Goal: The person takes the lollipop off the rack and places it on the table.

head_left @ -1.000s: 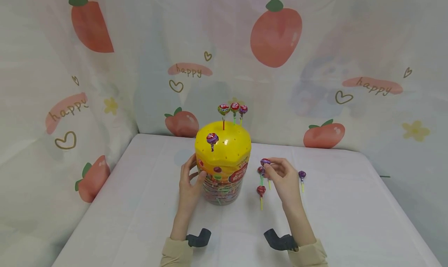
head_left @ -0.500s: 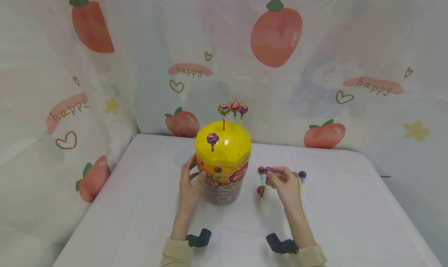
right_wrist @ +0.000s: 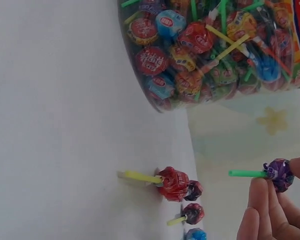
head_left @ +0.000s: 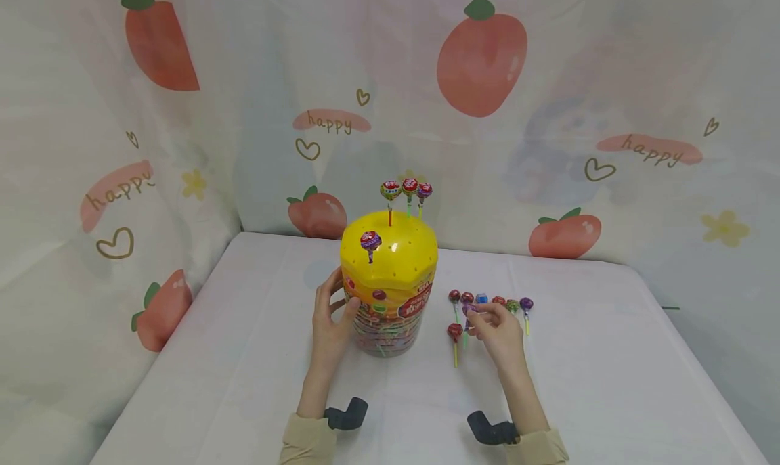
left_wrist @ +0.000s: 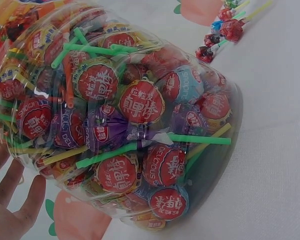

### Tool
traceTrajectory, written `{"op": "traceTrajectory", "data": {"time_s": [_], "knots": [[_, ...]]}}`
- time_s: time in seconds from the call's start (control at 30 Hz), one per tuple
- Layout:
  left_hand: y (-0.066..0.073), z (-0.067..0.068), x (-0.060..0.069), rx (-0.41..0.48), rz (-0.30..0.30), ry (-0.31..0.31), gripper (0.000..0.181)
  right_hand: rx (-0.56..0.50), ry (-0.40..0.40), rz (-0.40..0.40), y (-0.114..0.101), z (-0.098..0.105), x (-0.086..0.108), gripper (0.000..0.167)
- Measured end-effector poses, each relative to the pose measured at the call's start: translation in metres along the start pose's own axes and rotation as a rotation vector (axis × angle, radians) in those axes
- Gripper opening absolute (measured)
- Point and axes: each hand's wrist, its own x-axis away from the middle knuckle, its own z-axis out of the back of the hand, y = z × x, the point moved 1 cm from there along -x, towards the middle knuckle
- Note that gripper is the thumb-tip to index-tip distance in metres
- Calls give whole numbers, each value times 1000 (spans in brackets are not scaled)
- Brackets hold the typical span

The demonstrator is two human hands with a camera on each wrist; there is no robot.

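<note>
Left hand: fingers spread wide, resting against left side of candy jar, which stands left of centre on bench, toward far edge. Right hand: fingers pinch purple lollipop. Four standing lollipops top yellow lid. Loose lollipops lie between jar and bench's right edge.

Left hand upright, fingers spread; right hand pinching, wrists apart

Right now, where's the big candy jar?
In the head view, the candy jar stands left of the loose lollipops, the left hand against its left side.
</note>
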Motion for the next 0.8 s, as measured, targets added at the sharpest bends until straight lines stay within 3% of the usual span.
{"op": "traceTrajectory", "data": {"time_s": [0.47,0.7,0.8], "knots": [[-2,0,-1,-10,-1,4,58,88,-30,-41,16,-1,-5,35],[-35,-3,-5,-10,-13,23,59,137,-71,-77,25,-1,-11,37],[-39,-3,-5,-21,-31,28,58,166,-81,-90,28,-1,-13,38]]}}
